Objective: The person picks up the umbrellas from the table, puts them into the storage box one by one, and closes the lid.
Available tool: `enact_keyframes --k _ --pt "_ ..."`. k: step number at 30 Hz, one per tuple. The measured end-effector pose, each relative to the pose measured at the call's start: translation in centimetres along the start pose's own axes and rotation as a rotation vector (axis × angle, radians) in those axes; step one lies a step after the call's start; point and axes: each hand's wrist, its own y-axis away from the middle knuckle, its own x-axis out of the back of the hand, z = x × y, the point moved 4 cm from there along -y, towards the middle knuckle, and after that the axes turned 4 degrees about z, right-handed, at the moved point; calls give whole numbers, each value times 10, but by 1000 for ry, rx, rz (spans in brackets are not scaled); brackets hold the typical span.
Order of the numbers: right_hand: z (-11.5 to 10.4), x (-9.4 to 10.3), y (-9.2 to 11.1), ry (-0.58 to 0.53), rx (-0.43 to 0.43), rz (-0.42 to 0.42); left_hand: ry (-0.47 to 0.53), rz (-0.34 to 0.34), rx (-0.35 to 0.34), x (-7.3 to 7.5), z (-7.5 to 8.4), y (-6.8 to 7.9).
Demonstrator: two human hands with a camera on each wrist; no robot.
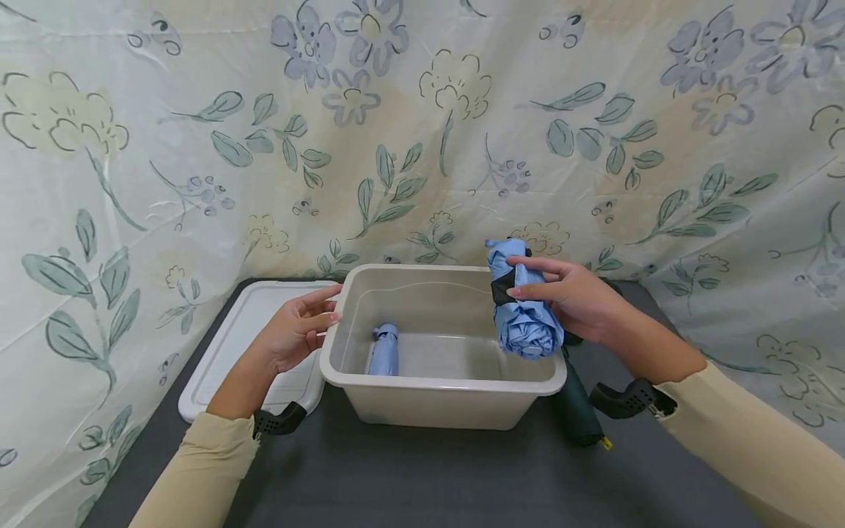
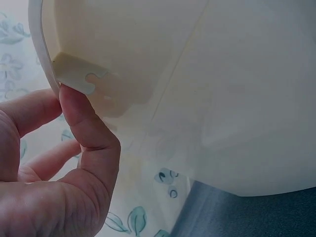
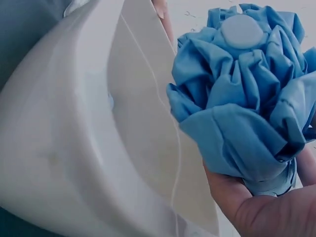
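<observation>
A folded blue umbrella (image 1: 528, 323) with a black strap is gripped by my right hand (image 1: 574, 297), above the right end of a cream plastic bin (image 1: 442, 405). Its bunched cloth and round pale end cap (image 3: 242, 31) show close up in the right wrist view. My left hand (image 1: 297, 330) pinches the bin's left rim; in the left wrist view the thumb (image 2: 81, 113) lies against the rim's inner side. Inside the bin, at the left, lies a smaller blue folded umbrella (image 1: 384, 356).
Left of the bin, a white lid (image 1: 240, 323) lies flat on the dark table (image 1: 422, 477). A dark green folded umbrella (image 1: 577, 414) with a yellow tip lies just right of the bin, partly hidden. Floral cloth (image 1: 396, 147) hangs behind the table and along its sides.
</observation>
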Motion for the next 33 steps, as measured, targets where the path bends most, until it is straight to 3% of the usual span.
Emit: enact_keyframes --k 7,21,33 --pt "2 -18 -15 -107 -85 -33 -8 9 6 0 -2 0" --pt "6 -55 -42 -16 -154 -60 -6 16 -5 -2 -1 -2" --pt "4 -74 -60 58 -214 -106 -24 24 2 -2 -1 -3"
